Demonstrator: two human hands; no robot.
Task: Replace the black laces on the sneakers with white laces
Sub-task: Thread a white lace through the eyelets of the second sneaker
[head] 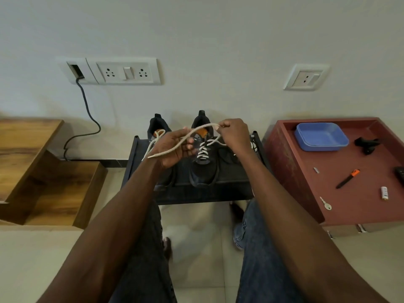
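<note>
Holding a white lace [196,132], both hands; blue tray [321,136] apart.

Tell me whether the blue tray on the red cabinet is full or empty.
Empty. The blue tray shows only its bare blue floor inside; the pen and key lie outside it on the red cabinet.

Soft, even indoor light fills the scene, rather dim and slightly warm, with no hard glare on the pale wall [218,40] and only faint shadows under the 2 socket plates [124,71]. The wide-angle lens bends straight lines toward the edges (the red cabinet [284,171] and wooden steps [43,171] lean outward). Detail is soft overall: the black rack [207,191] and dark sneakers [202,171] merge into near-featureless shadow, while the forearms at the bottom look slightly blurred.
</note>
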